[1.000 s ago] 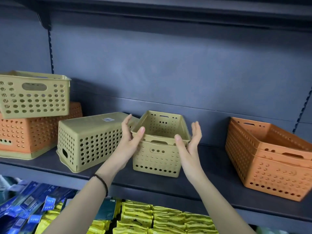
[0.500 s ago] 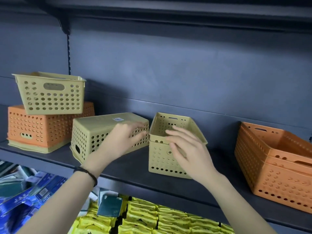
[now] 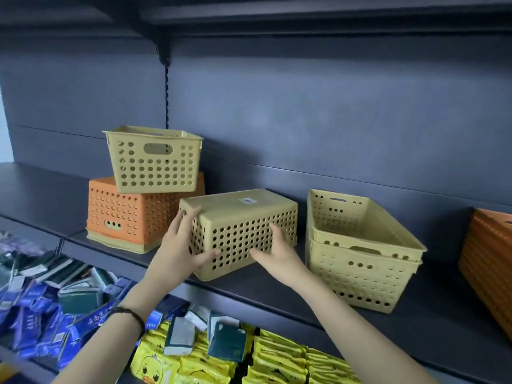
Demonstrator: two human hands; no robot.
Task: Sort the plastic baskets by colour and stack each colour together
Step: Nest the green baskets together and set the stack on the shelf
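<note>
Okay, I hold the upturned yellow perforated plastic basket [image 3: 238, 234] on the dark shelf [image 3: 263, 286], left hand [image 3: 180, 250] wrapped round its end corner, right hand [image 3: 277, 250] pressing the long holed wall; probably light, stiffish and slick, so best squeezed at both ends.

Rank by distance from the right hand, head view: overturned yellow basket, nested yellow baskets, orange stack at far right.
1. overturned yellow basket: right hand touches its front wall.
2. nested yellow baskets: just right of it.
3. orange stack: far right edge.
</note>
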